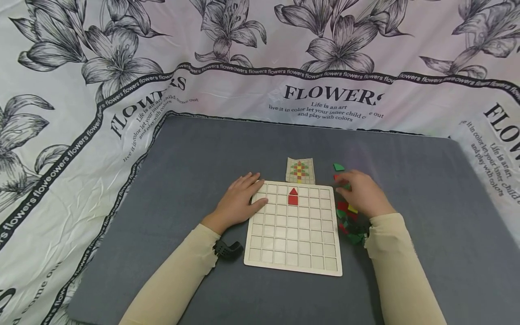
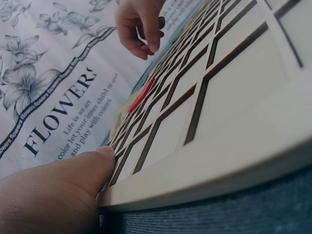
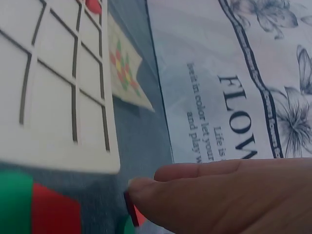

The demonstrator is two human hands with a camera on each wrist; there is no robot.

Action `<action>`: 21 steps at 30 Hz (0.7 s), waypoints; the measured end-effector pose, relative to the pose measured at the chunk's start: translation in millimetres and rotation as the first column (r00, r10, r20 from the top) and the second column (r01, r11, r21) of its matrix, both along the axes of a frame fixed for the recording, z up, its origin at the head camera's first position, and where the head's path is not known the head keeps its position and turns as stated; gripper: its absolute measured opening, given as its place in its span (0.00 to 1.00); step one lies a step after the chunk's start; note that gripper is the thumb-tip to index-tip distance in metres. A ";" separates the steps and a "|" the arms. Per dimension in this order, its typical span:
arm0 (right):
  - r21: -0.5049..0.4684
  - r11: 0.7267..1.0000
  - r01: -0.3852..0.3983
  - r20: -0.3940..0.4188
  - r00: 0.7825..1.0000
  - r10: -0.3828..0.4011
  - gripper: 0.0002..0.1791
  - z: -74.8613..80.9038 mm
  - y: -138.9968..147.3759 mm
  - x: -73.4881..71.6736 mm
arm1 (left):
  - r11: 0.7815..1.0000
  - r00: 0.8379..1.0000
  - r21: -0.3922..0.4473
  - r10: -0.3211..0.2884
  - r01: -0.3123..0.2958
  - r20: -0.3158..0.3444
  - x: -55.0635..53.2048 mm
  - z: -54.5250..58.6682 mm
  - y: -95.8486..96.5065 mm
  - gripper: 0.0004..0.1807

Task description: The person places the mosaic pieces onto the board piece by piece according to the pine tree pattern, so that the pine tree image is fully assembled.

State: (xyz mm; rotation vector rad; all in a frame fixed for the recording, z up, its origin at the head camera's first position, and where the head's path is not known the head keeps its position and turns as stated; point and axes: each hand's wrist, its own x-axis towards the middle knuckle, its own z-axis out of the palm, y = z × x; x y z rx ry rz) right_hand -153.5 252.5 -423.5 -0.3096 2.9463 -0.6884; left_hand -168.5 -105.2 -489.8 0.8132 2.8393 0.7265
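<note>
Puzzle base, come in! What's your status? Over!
Left hand resting on grid board. Right hand at loose pieces, grip unclear. Two red pieces in board. No obstruction visible.

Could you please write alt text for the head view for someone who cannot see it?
A person's left hand touches a corner of a cream gridded board bearing a red triangle beyond a red square, while the right hand is at loose green, red and yellow pieces beside the board. A cream patterned card lies at its far edge.

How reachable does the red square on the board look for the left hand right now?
Probably yes: the left hand rests at the edge of the board, and only bare grid shows between it and the red square.
</note>
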 end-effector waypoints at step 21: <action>0.096 0.994 0.049 0.012 0.999 -0.050 0.18 -12.8 20.0 -3.1 | 1.000 1.000 0.002 -0.005 0.005 -0.018 -0.9 -3.9 -0.6 0.38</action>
